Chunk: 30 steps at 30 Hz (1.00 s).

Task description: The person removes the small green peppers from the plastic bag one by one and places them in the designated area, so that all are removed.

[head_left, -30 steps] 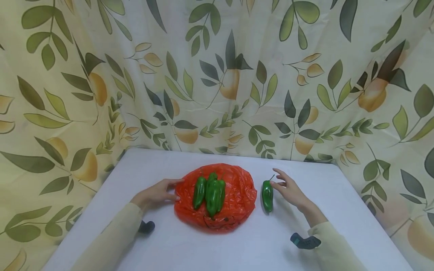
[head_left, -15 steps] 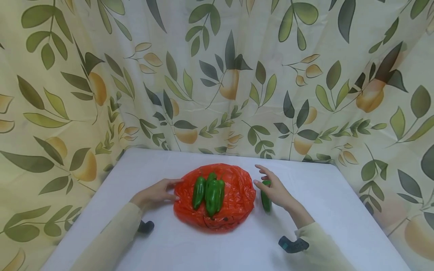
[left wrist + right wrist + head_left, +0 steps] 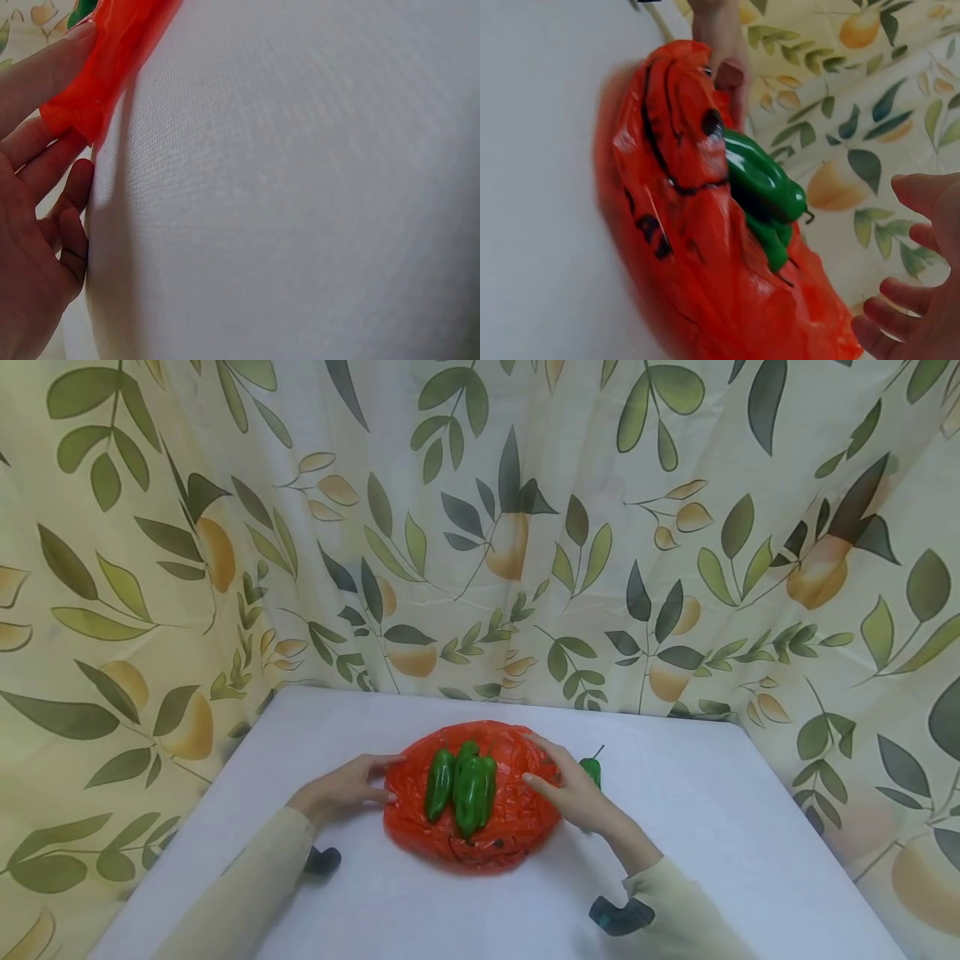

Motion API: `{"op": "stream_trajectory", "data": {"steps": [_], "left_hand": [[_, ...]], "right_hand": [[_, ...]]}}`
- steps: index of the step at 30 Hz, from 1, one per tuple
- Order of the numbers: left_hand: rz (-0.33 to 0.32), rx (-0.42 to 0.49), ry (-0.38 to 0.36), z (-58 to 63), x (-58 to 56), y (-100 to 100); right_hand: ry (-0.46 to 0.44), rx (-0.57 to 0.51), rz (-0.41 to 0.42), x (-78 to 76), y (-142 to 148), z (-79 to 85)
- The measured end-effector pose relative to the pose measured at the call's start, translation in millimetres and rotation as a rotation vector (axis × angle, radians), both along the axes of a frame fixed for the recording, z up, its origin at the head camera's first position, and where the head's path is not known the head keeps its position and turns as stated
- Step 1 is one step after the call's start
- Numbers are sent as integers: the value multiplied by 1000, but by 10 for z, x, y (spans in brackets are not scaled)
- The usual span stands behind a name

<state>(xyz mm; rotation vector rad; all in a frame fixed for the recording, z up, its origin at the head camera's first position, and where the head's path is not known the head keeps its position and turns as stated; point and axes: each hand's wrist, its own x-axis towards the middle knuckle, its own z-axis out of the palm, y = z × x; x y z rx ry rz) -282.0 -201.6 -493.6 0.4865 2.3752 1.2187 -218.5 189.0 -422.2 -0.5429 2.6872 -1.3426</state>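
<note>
A crumpled red plastic bag (image 3: 416,835) with black printed marks lies spread in a rounded heap. Several glossy green peppers (image 3: 470,802) rest on top of it. At the bag's left edge, my left hand (image 3: 345,787) pinches the plastic; in the left wrist view the thumb (image 3: 52,75) lies over the red film with fingers under it. Over the bag's right side reaches my right hand (image 3: 576,793), its fingers spread and holding nothing. One loose green pepper (image 3: 592,769) lies just right of the bag, mostly hidden behind the right hand.
The bag lies on a white table (image 3: 420,914). A curtain (image 3: 465,543) printed with leaves and fruit hangs around its back and sides. Dark curved devices, one of them a wrist device (image 3: 622,916), sit near each sleeve.
My right hand has moved left, from beside the loose pepper, across in front of it, to over the bag's right side. The left hand and peppers stay in place.
</note>
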Motion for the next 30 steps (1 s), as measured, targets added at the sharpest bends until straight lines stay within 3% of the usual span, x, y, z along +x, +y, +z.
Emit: {"op": "stream_trajectory", "data": {"steps": [14, 30], "left_hand": [[-5, -2, 7, -5, 2, 2], [12, 7, -7, 19, 12, 12]], "right_hand": [[17, 30, 114, 51, -401, -171], [-20, 74, 114, 37, -587, -316]]}}
